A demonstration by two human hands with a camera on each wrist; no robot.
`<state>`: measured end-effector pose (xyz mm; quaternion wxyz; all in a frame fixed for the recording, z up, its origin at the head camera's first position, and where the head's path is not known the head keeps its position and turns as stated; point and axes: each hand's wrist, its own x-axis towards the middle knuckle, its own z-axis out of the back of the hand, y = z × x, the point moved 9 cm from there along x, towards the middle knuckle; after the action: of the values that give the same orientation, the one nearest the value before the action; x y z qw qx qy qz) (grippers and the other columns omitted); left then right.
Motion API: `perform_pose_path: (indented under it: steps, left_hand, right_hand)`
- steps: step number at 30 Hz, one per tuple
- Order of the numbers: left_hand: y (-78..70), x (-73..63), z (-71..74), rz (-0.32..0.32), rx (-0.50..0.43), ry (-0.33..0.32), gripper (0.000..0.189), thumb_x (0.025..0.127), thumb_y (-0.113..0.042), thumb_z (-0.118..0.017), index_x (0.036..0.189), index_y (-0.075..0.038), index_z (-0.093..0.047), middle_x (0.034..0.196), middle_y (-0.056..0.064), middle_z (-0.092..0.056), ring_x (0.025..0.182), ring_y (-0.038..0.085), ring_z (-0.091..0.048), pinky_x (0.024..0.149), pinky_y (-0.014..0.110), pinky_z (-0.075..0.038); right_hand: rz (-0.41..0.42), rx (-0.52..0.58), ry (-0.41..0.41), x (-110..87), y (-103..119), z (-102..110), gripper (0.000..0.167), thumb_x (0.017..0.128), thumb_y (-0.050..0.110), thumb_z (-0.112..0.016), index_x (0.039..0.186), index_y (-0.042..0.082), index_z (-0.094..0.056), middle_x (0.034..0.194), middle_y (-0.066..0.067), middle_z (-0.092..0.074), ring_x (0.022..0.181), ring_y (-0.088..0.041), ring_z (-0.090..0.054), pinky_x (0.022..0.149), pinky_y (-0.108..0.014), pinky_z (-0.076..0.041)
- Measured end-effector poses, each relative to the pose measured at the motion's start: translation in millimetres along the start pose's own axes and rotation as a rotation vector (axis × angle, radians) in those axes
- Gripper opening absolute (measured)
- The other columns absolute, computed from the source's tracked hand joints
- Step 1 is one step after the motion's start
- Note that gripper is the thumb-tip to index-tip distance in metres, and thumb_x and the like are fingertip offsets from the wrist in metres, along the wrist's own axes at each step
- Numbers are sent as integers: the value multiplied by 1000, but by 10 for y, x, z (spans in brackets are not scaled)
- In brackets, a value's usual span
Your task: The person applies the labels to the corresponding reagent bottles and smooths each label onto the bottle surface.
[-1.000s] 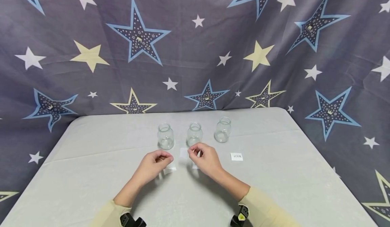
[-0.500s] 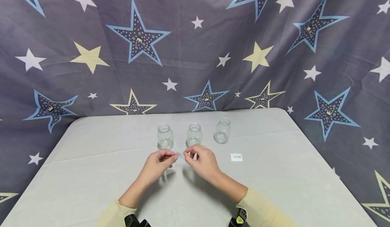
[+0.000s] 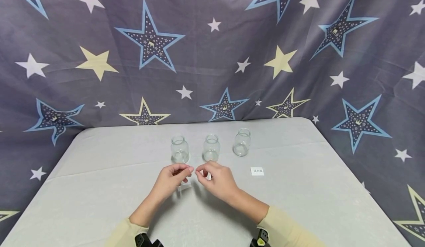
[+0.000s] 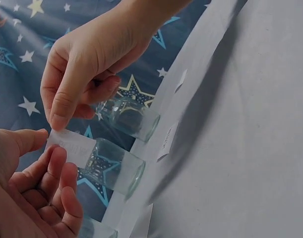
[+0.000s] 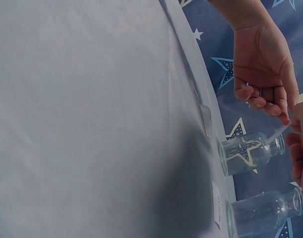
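Observation:
In the head view my left hand [image 3: 170,178] and right hand [image 3: 217,179] meet fingertip to fingertip, low over the table in front of the jars. Between them is a small thin translucent sheet [image 4: 76,148] with faint marks, seen best in the left wrist view. My right thumb and forefinger pinch its upper corner, while my left thumb and forefinger grip the edge just below. Three clear glass jars stand beyond the hands: a left jar [image 3: 180,151], a middle jar [image 3: 211,149] and a right jar [image 3: 242,143].
A white card with printed characters [image 3: 257,171] lies before the right jar. Another white card [image 3: 184,186] is partly covered by my left hand, and a third card [image 4: 167,141] shows in the left wrist view. A star-patterned cloth [image 3: 199,55] hangs behind the pale table [image 3: 99,188].
My right hand has moved left, and my left hand slightly right, so their fingertips now meet. The translucent sheet, earlier hanging from my right fingers, is now pinched by both hands.

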<state>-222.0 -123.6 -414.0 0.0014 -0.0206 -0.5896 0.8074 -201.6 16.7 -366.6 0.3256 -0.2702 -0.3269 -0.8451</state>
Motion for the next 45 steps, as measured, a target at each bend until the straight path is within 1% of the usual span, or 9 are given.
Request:
perform_pose_path:
  steps: [3, 6, 14, 19, 21, 26, 32, 39, 45]
  left_hand:
    - [12, -2, 5, 7, -5, 0, 24, 87, -19, -65, 96, 3, -67, 78, 4, -66, 63, 8, -57, 58, 23, -47]
    - [23, 1, 2, 10, -11, 9, 23, 87, -18, -65, 96, 3, -67, 79, 4, -66, 63, 8, -57, 59, 23, -48]
    - [14, -3, 0, 13, -16, 19, 19, 87, -14, -64, 96, 4, -67, 77, 4, -65, 64, 8, -56, 57, 21, -45]
    - [31, 4, 28, 24, -2, 2, 18, 87, -12, -63, 96, 4, -66, 76, 4, -66, 65, 8, -57, 59, 21, -46]
    - [38, 3, 42, 28, 0, -2, 19, 87, -12, -63, 97, 4, -66, 76, 4, -66, 65, 9, -58, 59, 22, -47]
    - [54, 2, 51, 32, -11, 3, 18, 87, -11, -63, 95, 5, -65, 76, 4, -66, 64, 9, -58, 59, 24, -48]
    - [55, -7, 60, 20, 0, 10, 20, 88, -13, -63, 95, 5, -65, 76, 3, -66, 64, 8, -57, 59, 24, -48]
    - [46, 13, 87, 11, 12, -6, 19, 87, -12, -64, 94, 5, -65, 75, 3, -66, 62, 7, -56, 56, 20, -45]
    - [89, 50, 116, -7, 55, -3, 18, 83, -13, -69, 92, 3, -66, 72, 2, -63, 62, 6, -55, 58, 20, -46]
  right_hand:
    - [47, -36, -8, -9, 51, 4, 5, 78, 15, -69, 83, 17, -69, 69, 6, -60, 52, -7, -51, 52, -7, -34]
    - [69, -59, -5, -17, 79, -4, 5, 79, 17, -69, 83, 18, -69, 68, 6, -59, 52, -6, -51, 50, -8, -33]
    - [39, -57, 22, -29, 57, -40, 8, 79, 22, -72, 85, 20, -69, 69, 7, -59, 52, 0, -45, 51, -8, -32]
    - [-61, 2, 68, -20, -58, -49, 9, 81, 25, -71, 87, 18, -70, 70, 6, -61, 54, -6, -50, 53, -8, -35]
    - [-120, 34, 68, -9, -130, -36, 8, 82, 24, -70, 86, 18, -70, 69, 6, -61, 55, -6, -50, 53, -9, -36]
    - [-264, 111, 50, -8, -308, -21, 7, 81, 23, -71, 84, 16, -69, 66, 7, -58, 56, -1, -46, 53, -13, -39]
    - [-390, 246, 60, -27, -440, -76, 9, 81, 21, -72, 85, 14, -69, 66, 4, -61, 58, -3, -48, 55, -16, -41]
    - [-455, 338, 116, -20, -501, -185, 7, 83, 19, -70, 85, 13, -70, 73, 2, -66, 64, -2, -51, 61, -16, -44]
    - [-501, 389, 148, -3, -513, -244, 7, 83, 18, -70, 84, 11, -70, 73, 0, -66, 63, -3, -50, 59, -16, -44]
